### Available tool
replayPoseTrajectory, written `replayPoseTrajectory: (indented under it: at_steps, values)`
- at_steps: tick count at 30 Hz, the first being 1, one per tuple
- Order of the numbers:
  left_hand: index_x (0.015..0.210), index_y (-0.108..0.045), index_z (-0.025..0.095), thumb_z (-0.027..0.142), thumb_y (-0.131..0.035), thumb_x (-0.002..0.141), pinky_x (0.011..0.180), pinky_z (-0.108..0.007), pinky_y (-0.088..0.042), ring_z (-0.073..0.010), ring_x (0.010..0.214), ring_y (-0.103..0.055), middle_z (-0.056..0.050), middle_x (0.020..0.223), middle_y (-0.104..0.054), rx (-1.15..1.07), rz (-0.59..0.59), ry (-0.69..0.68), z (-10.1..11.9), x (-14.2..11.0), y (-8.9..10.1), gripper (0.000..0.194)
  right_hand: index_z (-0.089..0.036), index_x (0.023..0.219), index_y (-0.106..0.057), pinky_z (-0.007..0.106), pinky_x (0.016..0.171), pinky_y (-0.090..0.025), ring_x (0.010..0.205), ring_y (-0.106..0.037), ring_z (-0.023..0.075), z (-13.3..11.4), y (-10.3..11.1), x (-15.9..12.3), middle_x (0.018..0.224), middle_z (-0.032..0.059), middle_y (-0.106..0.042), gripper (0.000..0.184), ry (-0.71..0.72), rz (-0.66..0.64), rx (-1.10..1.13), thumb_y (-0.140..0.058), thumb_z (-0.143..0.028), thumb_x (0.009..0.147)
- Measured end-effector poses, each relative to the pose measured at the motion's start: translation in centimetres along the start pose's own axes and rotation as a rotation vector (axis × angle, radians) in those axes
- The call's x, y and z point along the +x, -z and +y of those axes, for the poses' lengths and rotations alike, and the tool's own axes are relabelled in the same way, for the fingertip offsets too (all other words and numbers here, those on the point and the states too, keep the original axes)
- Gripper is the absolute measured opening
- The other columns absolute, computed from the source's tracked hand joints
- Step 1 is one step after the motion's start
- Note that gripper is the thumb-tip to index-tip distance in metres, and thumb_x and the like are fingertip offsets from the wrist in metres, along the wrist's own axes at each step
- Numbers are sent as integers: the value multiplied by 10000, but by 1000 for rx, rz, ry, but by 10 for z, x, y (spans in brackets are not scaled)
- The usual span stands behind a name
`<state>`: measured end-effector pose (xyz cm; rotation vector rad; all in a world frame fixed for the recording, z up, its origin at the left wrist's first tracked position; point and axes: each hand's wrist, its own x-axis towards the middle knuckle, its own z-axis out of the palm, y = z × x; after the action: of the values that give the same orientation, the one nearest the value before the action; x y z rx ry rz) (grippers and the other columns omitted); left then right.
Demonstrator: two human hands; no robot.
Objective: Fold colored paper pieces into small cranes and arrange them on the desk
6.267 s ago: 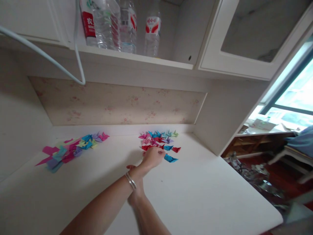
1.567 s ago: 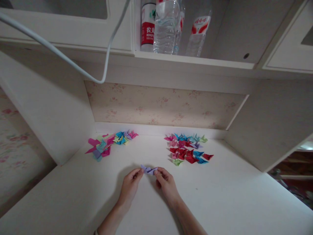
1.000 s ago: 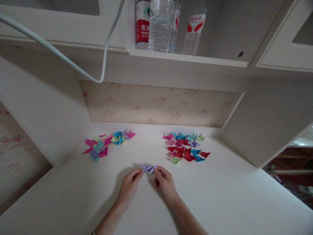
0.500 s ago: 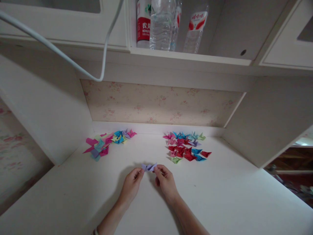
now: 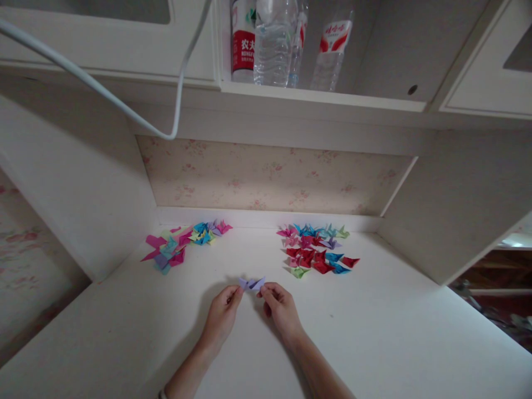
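A small purple origami crane [image 5: 252,284] is stretched between my two hands, a little above the white desktop. My left hand [image 5: 223,310] pinches its left tip between thumb and fingers. At its right end, my right hand [image 5: 280,307] is closed in a pinch on the other tip. Beyond the hands to the right, folded paper cranes [image 5: 320,257] in red, pink, blue, green and purple stand in rows. To the left at the back lies a loose pile of coloured folded papers [image 5: 170,249], with several more pieces beside it.
The white desktop [image 5: 374,343] runs to a flowered back panel [image 5: 266,174]. An open shelf above holds several plastic bottles [image 5: 274,50]. A white bent cable or rod [image 5: 124,108] hangs in front of the upper left cabinet. Side panels stand left and right.
Earlier, one hand reached to the crane rows at right. Since then a green crane has appeared there, and both hands hold the purple one. In the last second its right wing has tilted slightly.
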<state>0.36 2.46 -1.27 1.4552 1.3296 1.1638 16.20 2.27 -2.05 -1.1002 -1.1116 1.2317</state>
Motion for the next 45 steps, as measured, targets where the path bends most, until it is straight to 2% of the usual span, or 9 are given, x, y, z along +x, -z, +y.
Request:
replayPoseTrajectory:
  at_steps: [5,11,20,31,37,41,45]
  values:
    - [939,-675,124,530,-507,811,680,-261,-431,-190,747,-570,-47,787,-666,-7,7,-5,1,0,0,457,-148,749,-615,193,372,-246,385,-378,62,-1,0,0,515,-34,-499,394,17,-1,-51,-576,-538,782]
    - [952,-675,127,516,-517,808,694,-260,-441,-193,767,-586,-50,811,-680,-12,8,16,2,0,0,444,-151,744,-613,201,384,-247,386,-355,65,1,1,1,473,-52,-449,374,7,1,-39,-578,-521,788]
    - [989,-670,126,463,-506,839,723,-264,-434,-190,798,-595,-59,879,-694,-11,4,8,1,0,-1,403,-155,751,-606,206,393,-250,397,-370,64,0,2,0,546,-28,-523,344,-4,8,-21,-575,-495,800]
    - [977,-666,123,462,-506,835,707,-265,-426,-186,779,-582,-44,831,-677,0,9,22,2,0,-1,401,-154,756,-607,207,390,-272,410,-395,69,4,4,2,603,-17,-537,353,1,18,-38,-587,-505,783]
    - [985,-661,121,468,-493,839,673,-255,-417,-181,751,-569,-41,798,-666,12,-18,10,-3,1,-2,412,-163,836,-625,204,387,-282,425,-407,67,0,5,2,672,-11,-555,338,1,41,9,-605,-495,777]
    - [961,-657,120,484,-470,849,640,-246,-401,-171,707,-552,-41,775,-652,59,-38,-9,-8,1,-4,424,-159,820,-619,201,379,-281,429,-392,70,-5,5,0,622,-23,-514,348,-30,67,63,-585,-504,792]
    - [989,-654,119,491,-449,860,579,-234,-372,-156,634,-524,-27,705,-622,139,-77,-42,-9,-2,-6,444,-161,772,-618,204,377,-270,418,-375,76,-4,5,-2,542,-43,-467,353,-40,106,17,-567,-509,804]
